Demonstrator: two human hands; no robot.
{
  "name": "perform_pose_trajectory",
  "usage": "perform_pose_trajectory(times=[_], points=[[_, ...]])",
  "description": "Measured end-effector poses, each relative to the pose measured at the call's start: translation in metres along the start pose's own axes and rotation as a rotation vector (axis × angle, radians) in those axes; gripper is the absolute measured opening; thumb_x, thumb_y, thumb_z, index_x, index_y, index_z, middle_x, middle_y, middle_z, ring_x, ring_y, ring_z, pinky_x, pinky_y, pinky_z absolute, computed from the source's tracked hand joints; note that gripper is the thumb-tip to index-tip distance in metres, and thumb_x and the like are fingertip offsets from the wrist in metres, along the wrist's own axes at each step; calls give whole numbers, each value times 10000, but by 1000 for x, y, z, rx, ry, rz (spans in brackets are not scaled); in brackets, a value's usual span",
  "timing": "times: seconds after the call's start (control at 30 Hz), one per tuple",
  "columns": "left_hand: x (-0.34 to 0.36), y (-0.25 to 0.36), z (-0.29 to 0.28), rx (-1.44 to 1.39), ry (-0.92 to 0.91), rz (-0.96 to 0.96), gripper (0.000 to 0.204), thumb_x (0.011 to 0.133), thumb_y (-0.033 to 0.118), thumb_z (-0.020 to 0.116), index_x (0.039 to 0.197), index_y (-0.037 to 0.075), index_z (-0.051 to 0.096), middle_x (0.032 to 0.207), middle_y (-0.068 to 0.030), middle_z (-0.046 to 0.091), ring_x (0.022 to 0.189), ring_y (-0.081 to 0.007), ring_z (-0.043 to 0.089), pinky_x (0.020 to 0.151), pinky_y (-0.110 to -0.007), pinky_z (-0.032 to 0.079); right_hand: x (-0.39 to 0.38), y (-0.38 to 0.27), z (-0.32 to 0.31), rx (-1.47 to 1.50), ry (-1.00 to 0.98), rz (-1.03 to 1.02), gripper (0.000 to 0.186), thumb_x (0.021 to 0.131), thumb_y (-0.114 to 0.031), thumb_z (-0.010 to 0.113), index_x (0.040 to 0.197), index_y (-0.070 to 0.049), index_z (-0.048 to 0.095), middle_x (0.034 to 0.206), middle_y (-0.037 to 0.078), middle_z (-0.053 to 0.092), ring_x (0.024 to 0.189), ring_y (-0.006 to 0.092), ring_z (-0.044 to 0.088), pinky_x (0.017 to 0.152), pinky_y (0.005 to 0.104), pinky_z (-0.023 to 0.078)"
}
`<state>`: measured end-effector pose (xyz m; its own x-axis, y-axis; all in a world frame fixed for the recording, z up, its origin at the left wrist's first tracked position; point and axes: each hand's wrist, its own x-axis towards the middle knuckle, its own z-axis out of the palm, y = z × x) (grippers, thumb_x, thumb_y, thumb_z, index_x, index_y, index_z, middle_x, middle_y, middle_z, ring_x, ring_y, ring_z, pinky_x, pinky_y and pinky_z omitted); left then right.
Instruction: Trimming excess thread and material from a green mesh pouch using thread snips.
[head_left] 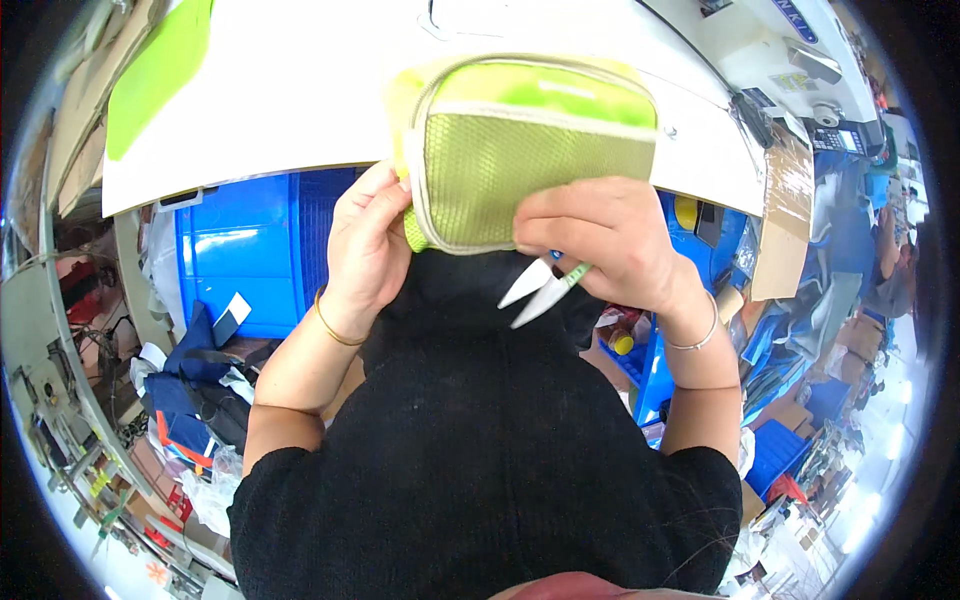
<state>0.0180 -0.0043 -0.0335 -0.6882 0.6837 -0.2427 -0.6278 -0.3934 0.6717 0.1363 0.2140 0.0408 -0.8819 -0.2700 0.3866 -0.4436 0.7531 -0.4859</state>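
A lime-green pouch with a mesh front and pale piping is held up at the edge of the white tabletop. My left hand pinches its left side, where a bit of green mesh shows. My right hand is closed on the pouch's lower right, also holding small white-bladed snips, their tips pointing down-left toward my black top.
Blue bins sit under the table's edge. A green sheet lies at the top left. At right are a sewing machine, cardboard and piles of material. Another person is partly visible at far right.
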Motion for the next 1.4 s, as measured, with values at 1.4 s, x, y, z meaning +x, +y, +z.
perform_pose_trajectory(times=[1.4], points=[[8, 20, 62, 1383, -686, 819, 648, 602, 246, 953, 1035, 65, 506, 937, -114, 608, 855, -271, 593, 774, -381, 491, -15, 4, 14, 751, -43, 600, 147, 958, -130, 660, 993, 11, 684, 819, 0, 633, 775, 62, 532, 712, 236, 462]])
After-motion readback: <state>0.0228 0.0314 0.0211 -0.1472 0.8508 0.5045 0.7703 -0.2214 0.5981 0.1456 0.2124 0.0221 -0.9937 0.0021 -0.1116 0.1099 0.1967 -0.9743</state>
